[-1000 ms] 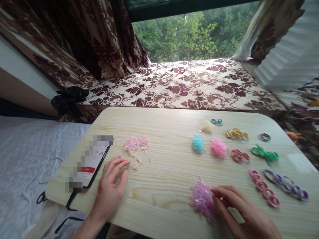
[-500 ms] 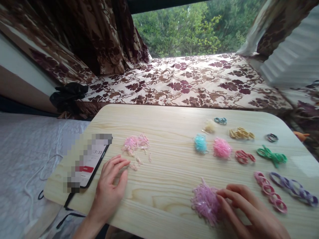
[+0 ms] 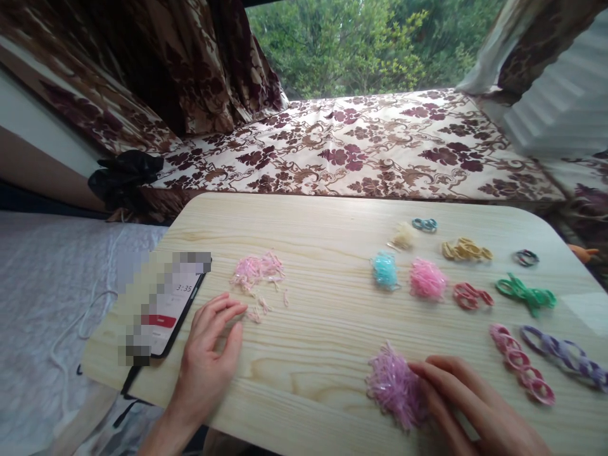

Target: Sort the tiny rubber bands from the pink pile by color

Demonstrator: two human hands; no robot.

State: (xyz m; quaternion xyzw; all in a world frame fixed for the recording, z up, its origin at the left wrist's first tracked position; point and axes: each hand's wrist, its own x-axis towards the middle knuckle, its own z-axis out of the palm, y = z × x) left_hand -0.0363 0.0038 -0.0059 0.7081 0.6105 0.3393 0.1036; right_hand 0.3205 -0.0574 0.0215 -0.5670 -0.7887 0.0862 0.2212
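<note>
My left hand (image 3: 213, 345) rests on the table with its fingers apart and nothing in them. Just beyond its fingertips lies a loose heap of small pale pink elastic bands (image 3: 259, 269), with a few strays (image 3: 260, 309) nearer to me. At the lower right, my right hand (image 3: 468, 396) touches the edge of a purple heap of small elastic bands (image 3: 394, 386). Its thumb and index finger are close together there; whatever is between them is too small to make out. Two chains of hair ties, one pink (image 3: 521, 366) and one purple (image 3: 565, 358), lie to its right.
A phone (image 3: 173, 307) lies on the table (image 3: 304, 234) left of my left hand. Further back are blue bands (image 3: 384, 270), bright pink bands (image 3: 427, 278), cream bands (image 3: 403, 235) and hair ties in red (image 3: 472, 296), yellow (image 3: 466, 249) and green (image 3: 525, 293).
The view has shifted slightly. My right hand's fingertips have moved a little along the purple heap's edge, while my left hand stays where it was. The phone's timer reading has advanced.
</note>
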